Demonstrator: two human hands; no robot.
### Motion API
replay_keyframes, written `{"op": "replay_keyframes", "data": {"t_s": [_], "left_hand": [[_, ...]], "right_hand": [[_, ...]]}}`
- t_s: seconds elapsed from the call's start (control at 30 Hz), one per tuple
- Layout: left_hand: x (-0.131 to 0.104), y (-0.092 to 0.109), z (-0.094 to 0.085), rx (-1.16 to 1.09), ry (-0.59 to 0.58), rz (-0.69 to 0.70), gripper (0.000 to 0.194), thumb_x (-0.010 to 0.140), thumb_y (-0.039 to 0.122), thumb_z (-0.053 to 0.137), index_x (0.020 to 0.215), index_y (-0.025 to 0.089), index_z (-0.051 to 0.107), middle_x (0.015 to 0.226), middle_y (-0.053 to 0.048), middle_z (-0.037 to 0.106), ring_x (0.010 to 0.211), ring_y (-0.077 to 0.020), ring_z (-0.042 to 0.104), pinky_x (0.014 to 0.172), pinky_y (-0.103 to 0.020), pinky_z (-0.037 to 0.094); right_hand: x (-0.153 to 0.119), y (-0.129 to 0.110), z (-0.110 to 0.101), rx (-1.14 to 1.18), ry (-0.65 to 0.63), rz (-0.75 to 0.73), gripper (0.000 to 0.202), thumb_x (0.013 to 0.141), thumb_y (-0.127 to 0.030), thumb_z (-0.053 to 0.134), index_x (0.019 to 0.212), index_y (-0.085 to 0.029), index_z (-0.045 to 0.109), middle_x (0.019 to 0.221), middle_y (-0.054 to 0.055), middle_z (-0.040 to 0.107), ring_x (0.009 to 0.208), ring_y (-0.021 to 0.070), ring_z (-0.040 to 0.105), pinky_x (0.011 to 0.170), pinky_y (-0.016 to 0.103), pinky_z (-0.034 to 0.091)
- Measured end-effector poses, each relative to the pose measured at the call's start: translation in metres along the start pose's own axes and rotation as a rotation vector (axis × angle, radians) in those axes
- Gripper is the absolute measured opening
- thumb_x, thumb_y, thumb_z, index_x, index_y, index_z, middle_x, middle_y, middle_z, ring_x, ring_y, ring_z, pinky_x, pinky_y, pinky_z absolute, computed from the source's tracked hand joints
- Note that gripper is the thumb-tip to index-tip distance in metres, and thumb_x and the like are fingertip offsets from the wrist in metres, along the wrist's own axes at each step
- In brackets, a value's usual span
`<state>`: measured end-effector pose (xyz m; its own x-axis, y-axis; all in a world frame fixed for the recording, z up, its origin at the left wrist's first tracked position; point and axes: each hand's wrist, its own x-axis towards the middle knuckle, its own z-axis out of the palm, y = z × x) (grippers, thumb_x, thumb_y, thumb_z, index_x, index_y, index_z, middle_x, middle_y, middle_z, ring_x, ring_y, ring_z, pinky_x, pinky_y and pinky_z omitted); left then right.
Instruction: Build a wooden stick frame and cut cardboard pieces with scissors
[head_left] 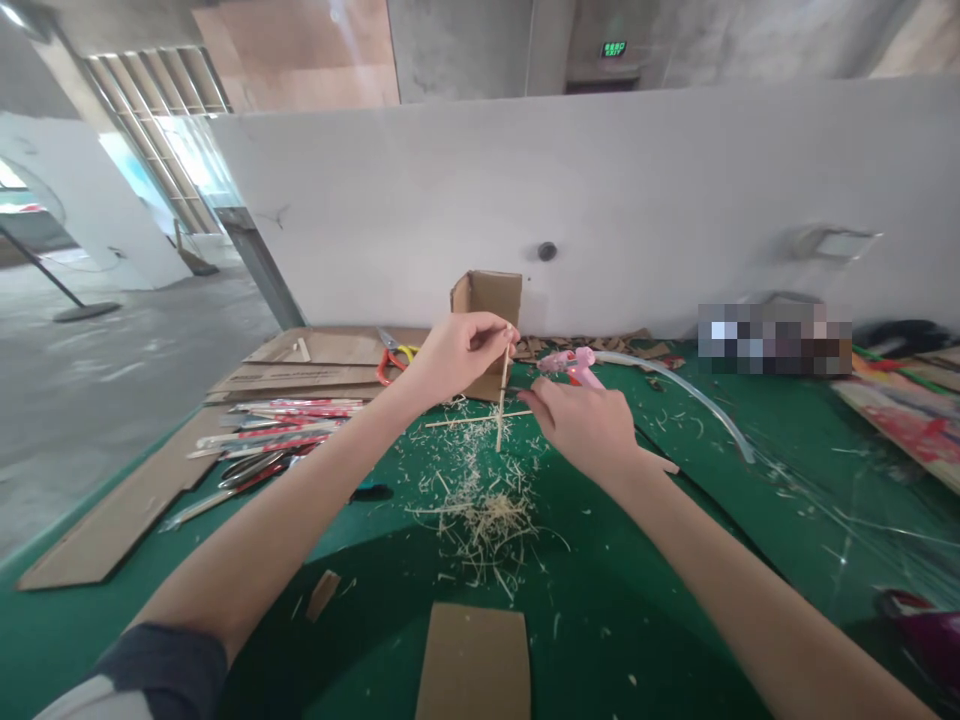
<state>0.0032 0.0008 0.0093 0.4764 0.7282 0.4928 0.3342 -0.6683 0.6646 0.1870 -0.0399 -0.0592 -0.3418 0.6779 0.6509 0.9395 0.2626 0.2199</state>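
My left hand (469, 350) pinches the upper end of a thin wooden stick (501, 425), which points down over the table. Close on its right, my right hand (589, 425) is closed around a small knife (513, 389); only a bit of its dark blade shows, against or very near the stick. Behind the held stick, a second thin stick (448, 423) lies crosswise. Curled wood shavings (499, 515) are piled and scattered beneath both hands. Just past my right hand lies a pink glue gun (586, 366).
A folded cardboard piece (496, 290) stands at the white wall. Orange-and-yellow scissors (391, 355), wrapped sticks (277, 425) and cardboard sheets (112, 500) lie on the left. A clear tube (697, 390) curves across the right. A cardboard rectangle (474, 660) lies in front on the green table (615, 620).
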Motion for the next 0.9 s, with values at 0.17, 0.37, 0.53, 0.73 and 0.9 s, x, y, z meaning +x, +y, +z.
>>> {"op": "replay_keyframes", "data": {"t_s": [0.17, 0.37, 0.53, 0.73, 0.9], "left_hand": [[-0.003, 0.005, 0.002, 0.025, 0.028, 0.034, 0.022, 0.086, 0.023, 0.043, 0.098, 0.015, 0.059, 0.081, -0.004, 0.067, 0.075, -0.0114, 0.063, 0.072, -0.024, 0.050], [-0.005, 0.006, 0.003, 0.006, 0.029, 0.060, 0.020, 0.086, 0.020, 0.041, 0.104, 0.019, 0.052, 0.080, -0.002, 0.067, 0.073, -0.0108, 0.064, 0.074, -0.025, 0.050], [-0.005, 0.006, 0.004, 0.025, 0.046, 0.040, 0.018, 0.085, 0.020, 0.045, 0.100, 0.020, 0.054, 0.081, -0.002, 0.068, 0.076, -0.0119, 0.064, 0.074, -0.025, 0.050], [-0.002, -0.002, 0.007, -0.017, 0.061, 0.028, 0.015, 0.084, 0.024, 0.047, 0.093, 0.018, 0.058, 0.080, -0.004, 0.068, 0.075, -0.0129, 0.064, 0.074, -0.027, 0.051], [-0.001, -0.004, 0.006, -0.031, 0.045, 0.012, 0.017, 0.084, 0.028, 0.047, 0.083, 0.017, 0.060, 0.081, -0.005, 0.068, 0.074, -0.0132, 0.065, 0.075, -0.027, 0.052]], "right_hand": [[0.009, 0.002, -0.001, -0.038, 0.049, -0.003, 0.048, 0.097, -0.043, 0.024, 0.079, -0.019, 0.062, 0.057, 0.002, 0.062, 0.047, 0.0106, 0.047, 0.052, 0.027, 0.013], [0.009, 0.002, -0.001, -0.086, -0.006, -0.006, 0.049, 0.097, -0.044, 0.022, 0.085, -0.019, 0.063, 0.056, 0.004, 0.062, 0.046, 0.0125, 0.048, 0.054, 0.027, 0.015], [0.010, 0.001, -0.003, -0.109, -0.018, -0.015, 0.050, 0.097, -0.044, 0.020, 0.088, -0.020, 0.063, 0.059, 0.005, 0.064, 0.048, 0.0130, 0.049, 0.054, 0.027, 0.016], [0.008, 0.000, -0.002, -0.112, -0.034, -0.008, 0.050, 0.097, -0.043, 0.022, 0.087, -0.019, 0.064, 0.056, 0.005, 0.061, 0.048, 0.0128, 0.049, 0.054, 0.027, 0.018], [0.003, -0.001, 0.001, -0.059, -0.063, 0.001, 0.050, 0.097, -0.044, 0.021, 0.085, -0.019, 0.063, 0.054, 0.004, 0.061, 0.046, 0.0127, 0.047, 0.052, 0.026, 0.015]]}}
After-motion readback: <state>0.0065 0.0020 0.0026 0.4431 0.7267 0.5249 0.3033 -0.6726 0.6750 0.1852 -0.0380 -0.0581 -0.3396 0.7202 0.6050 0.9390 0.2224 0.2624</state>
